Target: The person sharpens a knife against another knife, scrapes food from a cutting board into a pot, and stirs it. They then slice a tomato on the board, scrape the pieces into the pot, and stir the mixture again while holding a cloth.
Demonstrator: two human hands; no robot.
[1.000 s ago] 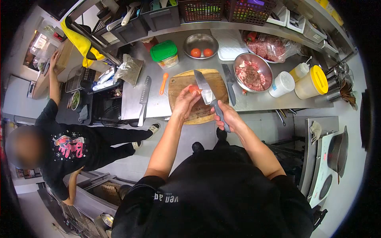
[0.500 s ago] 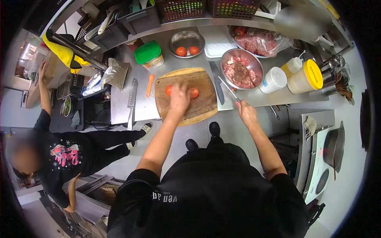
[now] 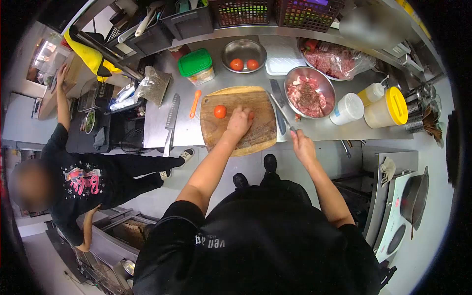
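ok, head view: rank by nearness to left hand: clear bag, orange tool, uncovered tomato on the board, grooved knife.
1. Uncovered tomato: board's left half.
2. Orange tool: just left of the board.
3. Grooved knife: further left.
4. Clear bag: far left, forward.

a tomato (image 3: 220, 111) lies on the board (image 3: 216, 132), right of a knife (image 3: 173, 112) and left of a meat bowl (image 3: 331, 91).

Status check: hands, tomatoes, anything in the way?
Left hand on a partly hidden tomato, cutting board. Right hand gripping a knife. Another tomato uncovered, board's left side. Spare knife close by board's right edge.
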